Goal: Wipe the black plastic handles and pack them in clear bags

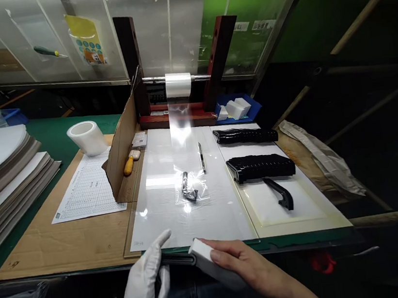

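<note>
Gripped by the gloved left hand (145, 274), the black handle-like part (179, 259) lies crosswise before the counter (292, 241), its right end apparently touching the white block (207, 261) clasped in the right hand (243, 261).

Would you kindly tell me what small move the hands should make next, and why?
Probably slide the white block along the black part: the bare right hand grips the block against, or very near, the part's end, while the gloved left hand holds the part.
</note>
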